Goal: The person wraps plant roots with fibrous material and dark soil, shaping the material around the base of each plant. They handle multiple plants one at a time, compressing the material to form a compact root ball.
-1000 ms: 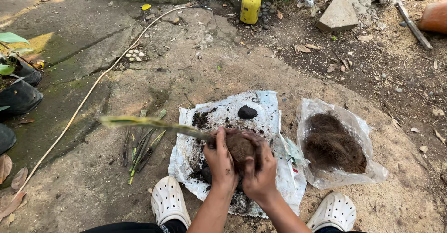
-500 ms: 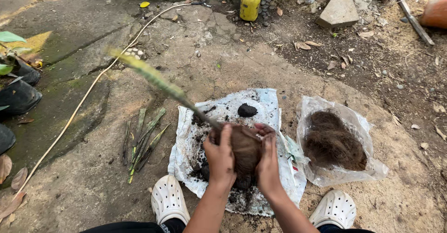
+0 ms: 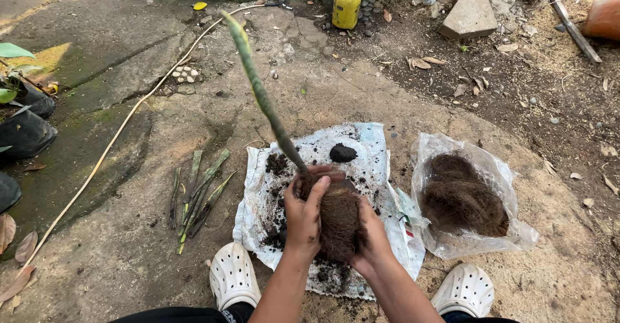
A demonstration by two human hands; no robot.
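Brown coconut fibre is wrapped round the base of a plant cutting (image 3: 258, 90), forming a fibre ball (image 3: 339, 223) that is clasped between both hands near the bottom centre of the scene; the left hand (image 3: 305, 216) is pressed against the ball's left side with fingers closed over its top, and the right hand (image 3: 371, 239) is cupped tight round its right side. The cutting's long green stem is tilted up and to the left, away toward the far ground. The ball is held just above a white plastic sheet (image 3: 368, 161) spread on the stone ground and scattered with dark soil; a dark clod (image 3: 343, 152) lies on the sheet's far part. To the right, just beside the sheet, a clear plastic bag (image 3: 497, 181) is laid open with a heap of loose fibre (image 3: 460, 197) in it. To the left of the sheet a bundle of green cuttings (image 3: 197, 194) is laid on the ground. Two white clogs (image 3: 234, 276) are seen at the near edge, one on each side of the arms. A yellow bottle (image 3: 347, 2) stands far off; a pale hose (image 3: 123, 126) runs along the left.
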